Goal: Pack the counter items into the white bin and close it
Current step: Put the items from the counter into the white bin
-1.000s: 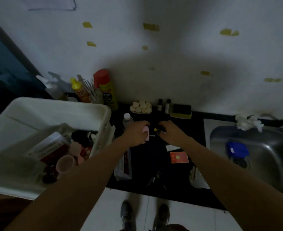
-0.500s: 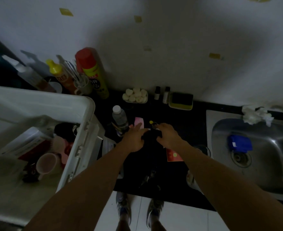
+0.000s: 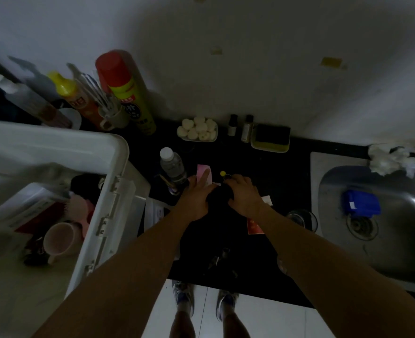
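Note:
The white bin (image 3: 108, 181) stands open at the left, its hinged lid (image 3: 128, 211) hanging down the counter side. Inside lie a pink mug (image 3: 60, 237), a pink brush and a red box. Mid-counter, my left hand (image 3: 196, 198) and my right hand (image 3: 243, 193) hold a black bundle (image 3: 220, 197) between them. The left fingers reach over a pink card (image 3: 202, 170). A small yellow-capped thing (image 3: 223, 173) sits just beyond the right fingertips. A clear water bottle (image 3: 172, 167) stands left of the hands. What the black bundle is stays too dark to tell.
Along the wall stand a red-capped spray can (image 3: 126, 91), a yellow-capped bottle (image 3: 72, 93), a tray of white balls (image 3: 198, 130), two small vials (image 3: 239, 126) and a sponge dish (image 3: 270, 139). A red card (image 3: 254, 226) and a glass (image 3: 301, 219) lie near the steel sink (image 3: 397, 240).
My left hand has set the pink card down and both hands have drawn back together onto the black bundle. The view has tilted down and shifted closer to the counter.

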Tool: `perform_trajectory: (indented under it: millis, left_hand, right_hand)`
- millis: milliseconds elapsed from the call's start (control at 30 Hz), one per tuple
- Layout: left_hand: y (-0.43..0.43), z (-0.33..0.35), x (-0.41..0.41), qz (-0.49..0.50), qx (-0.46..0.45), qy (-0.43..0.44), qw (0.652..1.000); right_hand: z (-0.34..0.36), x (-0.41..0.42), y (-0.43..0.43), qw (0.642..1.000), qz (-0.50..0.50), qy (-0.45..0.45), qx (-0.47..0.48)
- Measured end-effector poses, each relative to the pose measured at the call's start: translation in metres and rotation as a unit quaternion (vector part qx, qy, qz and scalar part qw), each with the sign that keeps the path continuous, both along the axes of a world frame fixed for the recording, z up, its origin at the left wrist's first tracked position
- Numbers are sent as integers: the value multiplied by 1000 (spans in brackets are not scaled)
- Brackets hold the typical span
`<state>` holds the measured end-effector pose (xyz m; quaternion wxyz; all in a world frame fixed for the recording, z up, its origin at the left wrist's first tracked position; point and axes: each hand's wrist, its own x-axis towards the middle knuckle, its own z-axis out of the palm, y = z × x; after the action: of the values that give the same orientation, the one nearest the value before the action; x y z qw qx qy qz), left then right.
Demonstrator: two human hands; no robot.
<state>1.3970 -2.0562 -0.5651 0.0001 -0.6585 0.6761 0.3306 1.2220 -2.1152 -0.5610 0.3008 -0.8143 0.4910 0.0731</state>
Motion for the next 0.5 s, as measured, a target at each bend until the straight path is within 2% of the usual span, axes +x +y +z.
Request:
perform_trajectory:
  millis: [133, 267, 500]
  left_hand:
    - [4, 7, -4, -3, -17, -16, 1000]
    - [2, 16, -7, 40, -46, 21, 998]
    - [-5, 4, -3, -1, -58, -39, 998]
  right_hand:
    - [-5, 1, 2, 999, -2, 23, -22]
    - [-8, 2, 6, 999, -16, 34, -33]
    - [-13, 3, 4, 997, -54, -52, 30]
